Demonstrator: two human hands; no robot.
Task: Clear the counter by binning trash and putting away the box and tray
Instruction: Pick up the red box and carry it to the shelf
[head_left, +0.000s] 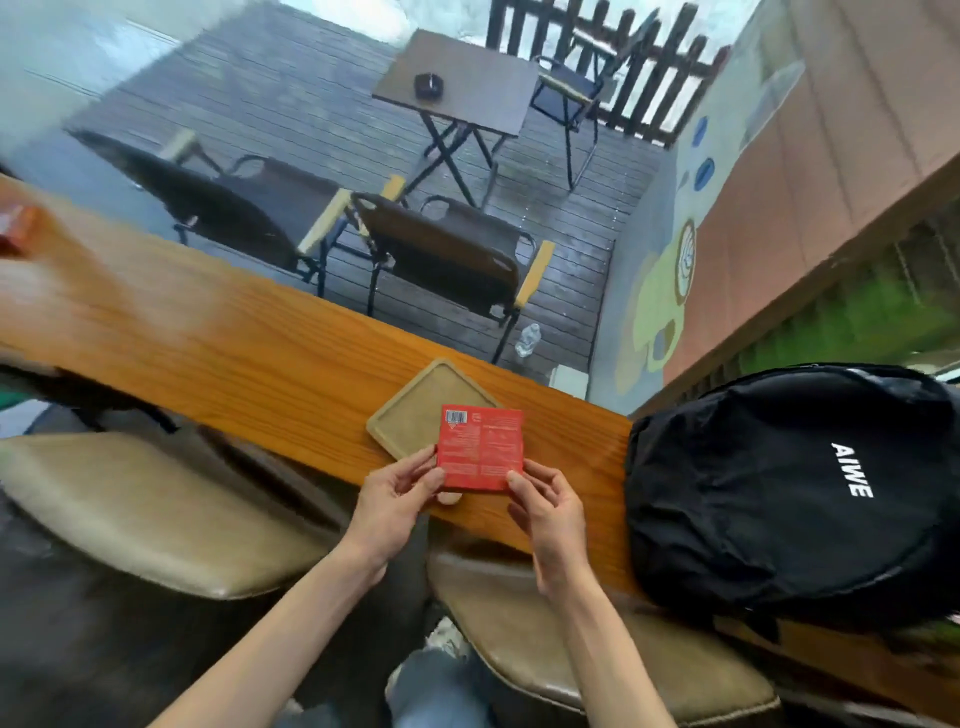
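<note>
At the far left edge a small orange-red object (14, 228), too blurred to name, lies on the long wooden counter (208, 332). Two tan cushioned stools (156, 514) stand on the near side of the counter, one to the left and one under the arms. Beyond the counter, on the decking, are three dark folding chairs (447, 254) and one small folding table (462, 83) with a single dark ashtray-like item (428, 84) on it; one clear plastic bottle (528, 340) lies on the deck boards.

The left hand (397, 496) pinches the lower left edge of one flat red box (479, 448), thumb on the printed face and the other fingers curled behind it. The box is held up above the counter's near edge, its barcode side facing the camera, overlapping the lower right corner of the single square tan tray (415, 415); whether box and tray touch cannot be told. The tray lies flat on the counter.

The right hand (548, 512) pinches the lower right corner of the same box, thumb in front and fingers bent behind.

To the right, one black backpack (789, 493) with white "AIWE" lettering rests on the counter, apart from the hands.
</note>
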